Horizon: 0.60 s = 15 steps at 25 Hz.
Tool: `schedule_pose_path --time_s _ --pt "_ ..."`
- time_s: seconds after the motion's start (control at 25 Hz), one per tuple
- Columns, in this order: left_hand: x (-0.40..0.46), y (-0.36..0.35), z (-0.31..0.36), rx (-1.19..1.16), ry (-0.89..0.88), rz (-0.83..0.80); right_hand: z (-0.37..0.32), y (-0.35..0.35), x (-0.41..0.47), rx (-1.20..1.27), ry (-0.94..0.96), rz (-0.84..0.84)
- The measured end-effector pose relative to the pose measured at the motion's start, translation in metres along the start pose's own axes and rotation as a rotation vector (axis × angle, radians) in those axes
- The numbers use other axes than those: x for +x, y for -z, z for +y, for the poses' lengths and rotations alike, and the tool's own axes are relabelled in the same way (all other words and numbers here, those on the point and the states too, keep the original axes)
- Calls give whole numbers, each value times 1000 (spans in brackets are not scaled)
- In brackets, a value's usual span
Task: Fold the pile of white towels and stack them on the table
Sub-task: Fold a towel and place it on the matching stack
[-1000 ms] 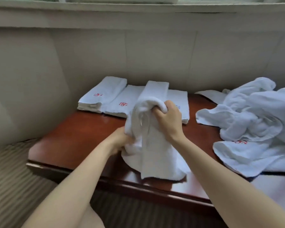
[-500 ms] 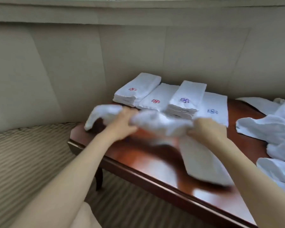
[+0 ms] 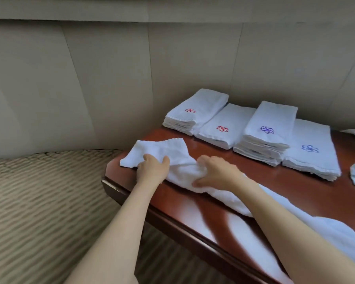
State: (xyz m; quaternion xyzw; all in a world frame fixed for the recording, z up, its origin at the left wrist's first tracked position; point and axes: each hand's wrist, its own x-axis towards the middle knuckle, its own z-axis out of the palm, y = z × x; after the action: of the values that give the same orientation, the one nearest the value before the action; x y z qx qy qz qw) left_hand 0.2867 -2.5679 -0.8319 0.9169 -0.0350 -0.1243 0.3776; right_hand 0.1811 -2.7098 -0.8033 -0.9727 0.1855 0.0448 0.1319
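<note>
Head view: L hand (image 3: 152, 170) rests on the white towel (image 3: 164, 152) near the tabletop (image 3: 295, 193) left corner, fingers bent down onto the cloth w/ thumb out, pinning it. R hand (image 3: 217, 173) grips a bunched fold of the same towel, fingers curled round it. Towel trails right along the front edge. Four folded stacks (image 3: 252, 130) sit behind, near the wall.
</note>
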Motion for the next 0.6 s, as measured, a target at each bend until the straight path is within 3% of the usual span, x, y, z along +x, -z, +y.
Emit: schedule_pose_path --time_s 0.08,0.16,0.24,0.32,0.4,0.48,0.6 --pt "9 0 1 -188 9 -35 -4 5 1 -102 -20 280" --pt "14 -1 5 -510 14 -95 -13 3 -1 -285 91 379" --pt "20 0 3 -784 87 -145 -28 -3 -8 -234 279 83" --pt "28 4 -5 -872 122 -97 -37 3 -18 28 270 -297" --pt "31 7 -11 -928 94 -39 -27 7 -12 226 246 -227" --pt "28 12 -13 -921 76 10 -17 5 -4 211 203 -88" --pt "30 14 -16 -846 46 91 -12 1 -4 164 185 -289"
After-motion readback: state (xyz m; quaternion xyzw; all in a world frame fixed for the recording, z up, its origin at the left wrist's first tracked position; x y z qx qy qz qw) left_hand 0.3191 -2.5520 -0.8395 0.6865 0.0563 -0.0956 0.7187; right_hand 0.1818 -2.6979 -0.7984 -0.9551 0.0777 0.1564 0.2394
